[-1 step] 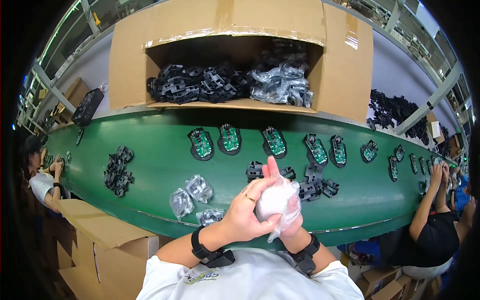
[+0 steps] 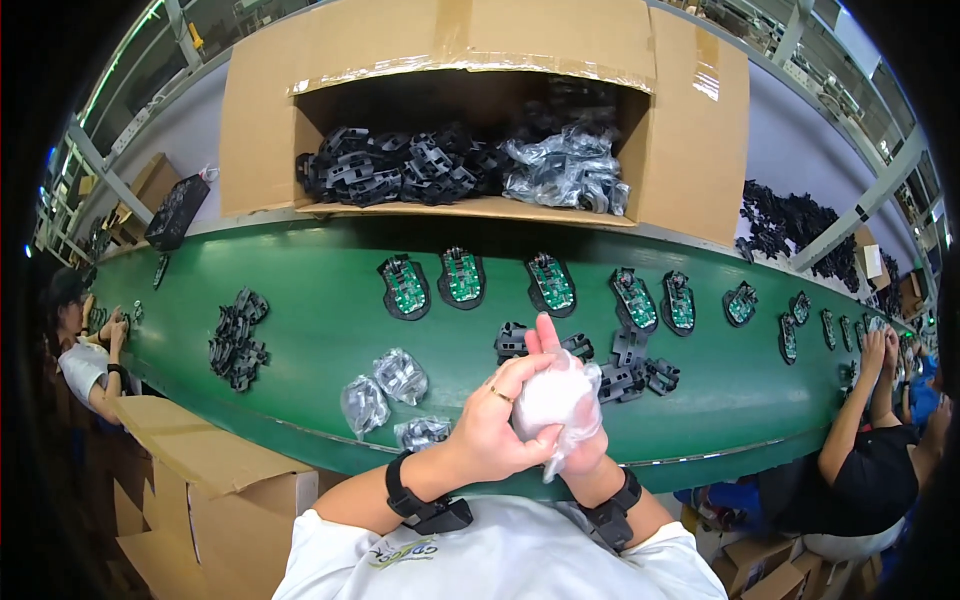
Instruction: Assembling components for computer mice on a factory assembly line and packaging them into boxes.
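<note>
A crumpled clear plastic bag [image 2: 562, 400], whitish and rounded, is squeezed between my two hands above the near side of the green belt. My left hand [image 2: 500, 420] closes on it from the left, thumb low and fingers bent across its top. Behind and to the right, my right hand [image 2: 585, 448] grips the bag, mostly covered by it; fingertips point up past its top. What the bag contains cannot be made out. Just beyond the hands lie dark grey plastic parts [image 2: 626, 372], partly hidden by my fingers. Three plastic-wrapped bundles [image 2: 400, 376] rest to the left.
Green circuit boards in black shells [image 2: 462, 278] line the belt [image 2: 310, 300]. A heap of black parts [image 2: 238, 340] lies left. Beyond stands an open carton [image 2: 690, 130] holding dark parts and bagged ones. Another carton [image 2: 235, 460] is near left. Co-workers sit at both sides.
</note>
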### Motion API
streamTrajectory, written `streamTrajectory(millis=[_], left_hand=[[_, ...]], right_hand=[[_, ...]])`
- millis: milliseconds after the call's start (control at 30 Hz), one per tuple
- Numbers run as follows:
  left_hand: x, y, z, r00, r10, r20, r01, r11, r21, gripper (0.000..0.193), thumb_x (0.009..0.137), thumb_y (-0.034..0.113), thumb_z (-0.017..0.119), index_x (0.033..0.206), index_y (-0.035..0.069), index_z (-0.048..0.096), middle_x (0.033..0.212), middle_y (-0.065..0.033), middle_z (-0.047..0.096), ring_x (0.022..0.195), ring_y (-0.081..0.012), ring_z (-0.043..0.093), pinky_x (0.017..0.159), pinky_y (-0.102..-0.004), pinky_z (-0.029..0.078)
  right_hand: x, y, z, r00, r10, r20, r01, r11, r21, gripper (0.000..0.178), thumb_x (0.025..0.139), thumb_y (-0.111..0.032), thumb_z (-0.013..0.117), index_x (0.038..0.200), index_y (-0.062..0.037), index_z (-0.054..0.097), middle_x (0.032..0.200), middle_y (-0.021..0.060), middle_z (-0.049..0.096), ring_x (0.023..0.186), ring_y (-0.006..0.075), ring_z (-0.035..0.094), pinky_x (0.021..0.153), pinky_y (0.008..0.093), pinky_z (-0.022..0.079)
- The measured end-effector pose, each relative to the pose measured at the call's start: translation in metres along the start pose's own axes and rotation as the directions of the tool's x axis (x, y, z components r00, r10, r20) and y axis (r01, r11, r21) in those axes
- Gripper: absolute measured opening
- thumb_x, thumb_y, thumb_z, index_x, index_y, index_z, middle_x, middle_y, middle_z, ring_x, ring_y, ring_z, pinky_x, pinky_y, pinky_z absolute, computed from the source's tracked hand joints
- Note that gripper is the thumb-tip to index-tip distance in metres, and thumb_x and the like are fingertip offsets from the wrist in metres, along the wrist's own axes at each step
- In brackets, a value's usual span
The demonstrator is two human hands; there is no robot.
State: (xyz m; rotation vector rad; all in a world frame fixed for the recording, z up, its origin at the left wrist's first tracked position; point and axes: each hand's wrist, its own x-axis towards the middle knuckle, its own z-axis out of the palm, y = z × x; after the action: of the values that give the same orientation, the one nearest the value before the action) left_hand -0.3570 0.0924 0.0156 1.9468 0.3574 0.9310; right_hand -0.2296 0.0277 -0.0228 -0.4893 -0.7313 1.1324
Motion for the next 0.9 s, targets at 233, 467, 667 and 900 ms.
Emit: streamTrajectory(millis=[233,467,667,900], left_hand=[[-0.017,-0.016,0.025,0.888,-0.420,-0.186,0.236,0.765,-0.600,0.060,0.077,0.001,0.076,0.131,0.001,0.050,0.117,-0.0083,0.065,0.108,-0.0177,0.065,0.092,-0.0317,0.054],[-0.018,-0.018,-0.013,0.929,-0.353,-0.114,0.336,0.931,-0.144,0.047,0.083,0.008,0.077,0.125,0.001,0.055,0.112,-0.0073,0.064,0.096,-0.0118,0.064,0.080,-0.0296,0.054],[-0.021,0.011,-0.015,0.885,-0.370,0.281,0.391,0.267,-0.881,0.081,0.086,0.013,0.080,0.154,0.001,0.037,0.146,-0.0124,0.050,0.118,-0.0175,0.063,0.099,-0.0306,0.053],[-0.034,-0.004,-0.077,0.996,0.006,-0.083,0.051,0.746,0.664,0.043,0.075,0.015,0.086,0.116,0.008,0.075,0.098,-0.0099,0.073,0.085,-0.0280,0.070,0.073,-0.0384,0.057]], right_hand=[[-0.004,-0.016,0.003,0.993,0.084,-0.078,-0.105,0.943,-0.316,0.072,0.089,-0.019,0.070,0.150,0.0039,0.038,0.161,0.0182,0.038,0.144,0.0289,0.044,0.122,0.0451,0.032],[-0.004,-0.062,0.028,0.878,-0.116,0.464,0.472,0.047,-0.880,0.068,0.080,-0.034,0.083,0.140,-0.0132,0.060,0.165,0.0316,0.024,0.154,0.0537,0.012,0.121,0.0667,0.008],[0.000,-0.030,0.013,0.871,-0.245,0.425,0.485,0.301,-0.821,0.051,0.071,-0.017,0.090,0.117,-0.0097,0.071,0.142,0.0311,0.051,0.124,0.0450,0.060,0.097,0.0494,0.055],[-0.016,-0.033,-0.012,0.865,-0.457,0.204,0.428,0.465,-0.775,0.023,0.063,0.009,0.060,0.077,-0.0054,0.071,0.115,0.0224,0.065,0.099,0.0335,0.069,0.080,0.0394,0.057]])
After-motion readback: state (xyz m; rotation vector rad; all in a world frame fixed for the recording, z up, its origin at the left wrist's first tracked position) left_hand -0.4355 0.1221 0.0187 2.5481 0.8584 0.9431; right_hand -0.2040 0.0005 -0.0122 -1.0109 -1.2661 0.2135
